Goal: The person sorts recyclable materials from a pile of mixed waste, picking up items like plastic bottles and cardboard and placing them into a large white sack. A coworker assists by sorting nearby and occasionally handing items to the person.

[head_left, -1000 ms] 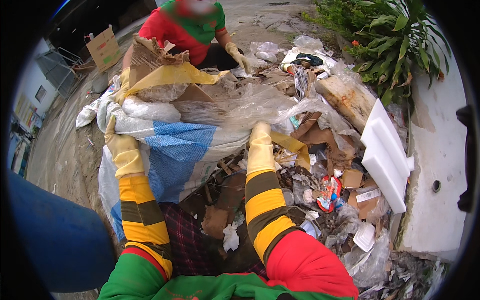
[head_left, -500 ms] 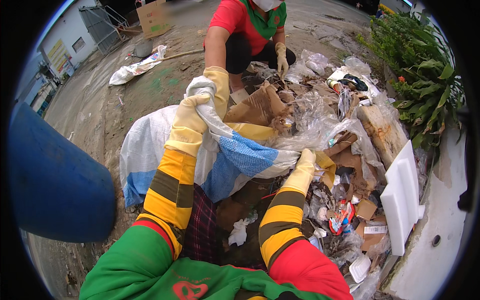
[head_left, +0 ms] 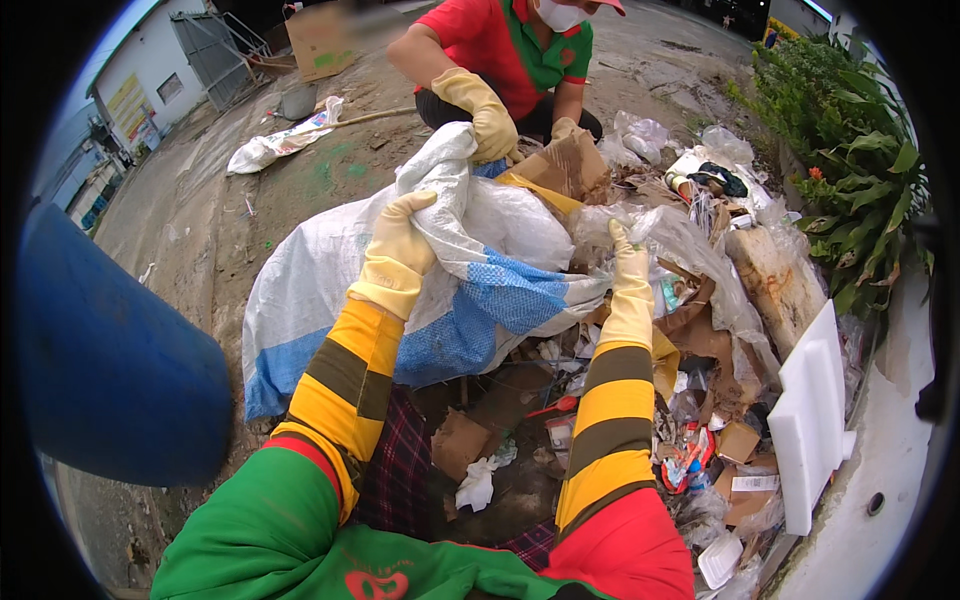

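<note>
A white and blue woven sack (head_left: 330, 270) lies in front of me, its mouth pulled wide. My left hand (head_left: 398, 245), in a cream rubber glove, is closed round the gathered rim on the left. At the right side of the mouth my right hand (head_left: 630, 285), gloved alike, is closed on the stretched rim; its fingers are partly hidden. Clear plastic film (head_left: 680, 240) lies against that hand. Across from me, a co-worker's gloved hand (head_left: 490, 125) is at the far rim, beside a brown cardboard piece (head_left: 570, 165). The co-worker's other gloved hand is behind that cardboard.
Mixed rubbish (head_left: 700, 440) spreads below and to the right, with a white foam block (head_left: 808, 410) and a stained slab (head_left: 768, 275). A blue barrel (head_left: 120, 350) stands at left. Plants (head_left: 850, 170) and a low wall (head_left: 850, 510) border the right. Another sack (head_left: 280, 145) lies farther back.
The co-worker's hand has moved right along the rim, with cardboard now at the sack's mouth. My right hand has risen and shifted slightly right; more rubbish shows beneath the sack.
</note>
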